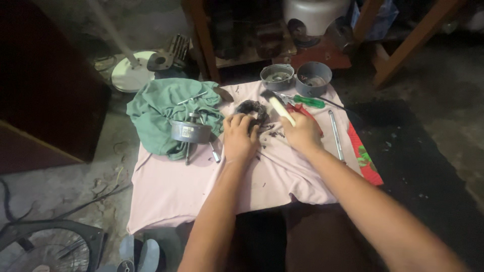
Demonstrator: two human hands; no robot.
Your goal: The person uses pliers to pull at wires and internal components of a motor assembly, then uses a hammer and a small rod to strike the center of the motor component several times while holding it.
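My left hand (240, 137) presses down on a dark, ring-shaped wound part (253, 108) lying on a pale pink cloth (171, 191). Fingers curl over its near edge. My right hand (302, 132) grips a tool with a cream-coloured handle (281, 110), the handle sticking up and back; its tip is hidden near the dark part. Dark crumbs (275, 134) are scattered on the cloth between the two hands.
A grey motor housing with shaft (190, 132) rests on a green rag (157, 108) at the left. Two grey metal cups (277, 76) (313, 78), a green-handled screwdriver (308, 101), a red-handled tool (306, 114) and a metal rod (336, 135) lie behind and right. Fan grille (48, 249) at bottom left.
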